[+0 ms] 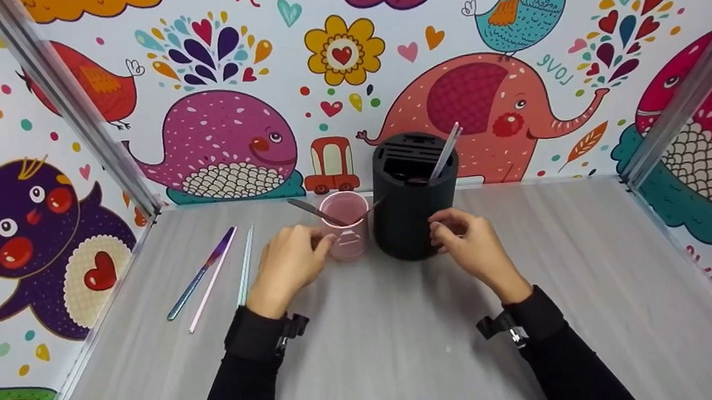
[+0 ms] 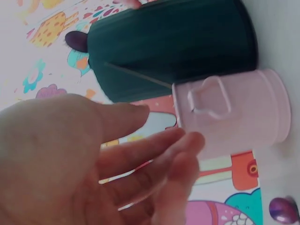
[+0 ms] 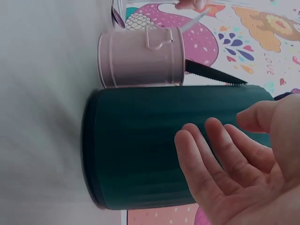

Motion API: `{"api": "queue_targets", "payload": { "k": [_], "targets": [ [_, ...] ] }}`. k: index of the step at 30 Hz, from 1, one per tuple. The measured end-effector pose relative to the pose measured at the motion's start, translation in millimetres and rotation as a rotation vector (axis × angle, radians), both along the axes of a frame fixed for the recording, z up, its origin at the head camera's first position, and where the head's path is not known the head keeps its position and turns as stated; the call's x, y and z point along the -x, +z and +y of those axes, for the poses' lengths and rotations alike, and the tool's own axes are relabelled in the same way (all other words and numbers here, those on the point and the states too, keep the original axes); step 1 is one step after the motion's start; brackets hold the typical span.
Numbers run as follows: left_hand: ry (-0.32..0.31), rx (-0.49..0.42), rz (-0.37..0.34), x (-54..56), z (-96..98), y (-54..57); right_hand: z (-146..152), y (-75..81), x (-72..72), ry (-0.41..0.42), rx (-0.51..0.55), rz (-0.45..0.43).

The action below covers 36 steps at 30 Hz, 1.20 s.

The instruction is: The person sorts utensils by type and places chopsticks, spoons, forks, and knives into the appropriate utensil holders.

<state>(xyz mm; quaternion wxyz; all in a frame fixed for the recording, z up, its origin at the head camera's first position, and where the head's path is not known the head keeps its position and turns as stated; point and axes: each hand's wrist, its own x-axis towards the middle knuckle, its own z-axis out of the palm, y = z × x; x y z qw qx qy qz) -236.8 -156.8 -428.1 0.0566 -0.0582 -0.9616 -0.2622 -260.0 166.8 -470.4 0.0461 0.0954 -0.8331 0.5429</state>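
Observation:
A pink metal cup (image 1: 348, 242) stands upright with two slim utensils leaning out of it. One is a serrated knife (image 3: 213, 71), seen in the right wrist view. Close at the cup's left side is my left hand (image 1: 292, 257), its fingers loosely bent with nothing between them. To the right of the cup stands a tall black utensil holder (image 1: 406, 221) with a slotted top. Pale pink sticks (image 1: 445, 151) lean out of its opening. My right hand (image 1: 466, 242) is beside the holder's right side, fingers loosely spread and holding nothing.
On the table's left lie an iridescent purple-blue knife (image 1: 201, 275), a pink stick (image 1: 213, 282) and light blue sticks (image 1: 246, 261). A cartoon-printed wall (image 1: 228, 134) rises right behind the cup and holder. Metal frame posts (image 1: 75, 115) edge the corners.

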Motion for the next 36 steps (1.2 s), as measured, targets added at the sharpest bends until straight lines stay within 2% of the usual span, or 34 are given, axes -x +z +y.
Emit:
{"api": "queue_targets", "payload": {
  "k": [4, 8, 11, 17, 21, 23, 24, 29, 31, 32, 34, 36],
  "targets": [
    [0.056, -0.017, -0.066, 3.0, -19.3, 1.8, 4.5, 1.1, 2.0, -0.064, -0.013, 0.022],
    [0.15, 0.002, -0.091, 8.2, -38.8, -2.9, 9.2, 0.6, 4.9, -0.111, -0.026, 0.035],
    [0.199, 0.04, -0.105, 12.5, -49.0, -12.4, 11.9, -1.6, 7.3, -0.142, -0.035, 0.034],
    [0.206, 0.083, -0.157, 20.4, -59.6, -36.8, 12.4, -8.2, 10.9, -0.222, -0.064, 0.008],
    [0.233, 0.119, -0.148, 26.1, -61.9, -56.5, 10.3, -14.7, 13.6, -0.2, -0.076, -0.058],
    [0.249, 0.156, -0.126, 29.1, -61.6, -66.2, 9.2, -17.3, 14.6, -0.168, -0.085, -0.089],
    [0.253, 0.177, -0.091, 33.1, -63.0, -76.0, 8.8, -18.2, 14.7, -0.153, -0.093, -0.102],
    [0.278, 0.211, -0.015, 38.5, -60.1, -90.9, 7.6, -19.8, 15.3, -0.09, -0.125, -0.145],
    [0.274, 0.207, 0.005, 42.4, -60.1, -96.6, 7.5, -20.1, 15.6, -0.083, -0.135, -0.148],
    [0.266, 0.209, 0.02, 46.9, -61.7, -103.8, 7.4, -20.2, 15.7, -0.082, -0.137, -0.144],
    [0.241, 0.205, 0.031, 51.1, -62.1, -110.8, 7.4, -20.8, 15.7, -0.082, -0.143, -0.136],
    [0.207, 0.194, -0.008, 51.2, -59.5, -108.7, 7.5, -21.7, 15.4, -0.083, -0.149, -0.131]
  ]
}}
